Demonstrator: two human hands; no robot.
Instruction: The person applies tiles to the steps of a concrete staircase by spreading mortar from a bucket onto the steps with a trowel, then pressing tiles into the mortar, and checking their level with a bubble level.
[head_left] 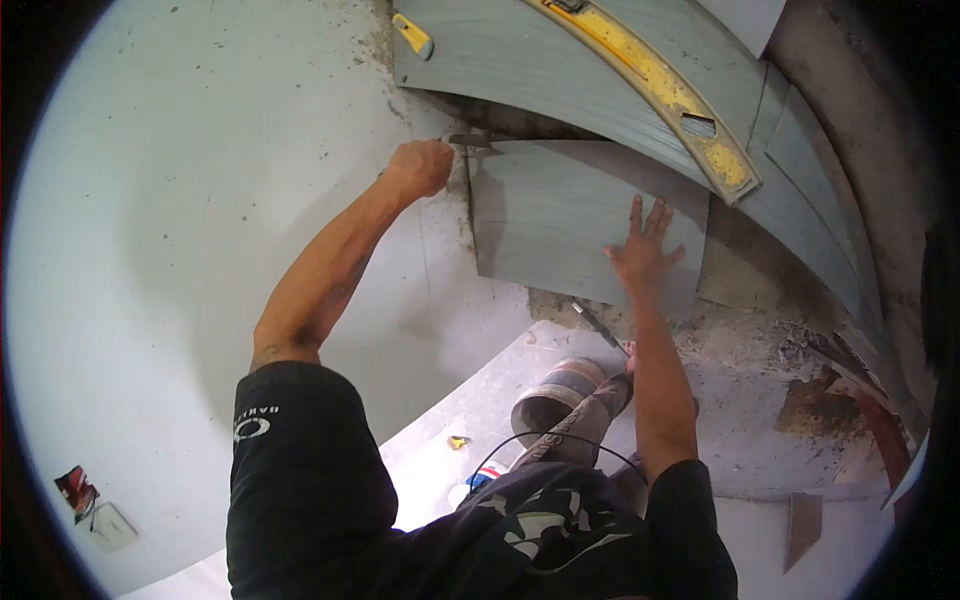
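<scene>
My left hand (420, 168) is closed round the handle of a small trowel (470, 141), hiding most of it. Its flat blade points right, by the top left corner of a grey tile (550, 215). On the right part of that tile, my right hand (645, 250) lies with fingers spread and holds nothing. A dark gap separates the tile's upper edge from the larger grey tiled surface (500, 60) beyond.
A yellow spirit level (650, 85) lies across the far tiles, and a yellow utility knife (412, 36) rests near their left corner. A pale wall (220, 150) fills the left. Below the tile stand a bucket (540, 410) and a rough, mortar-stained edge (740, 340).
</scene>
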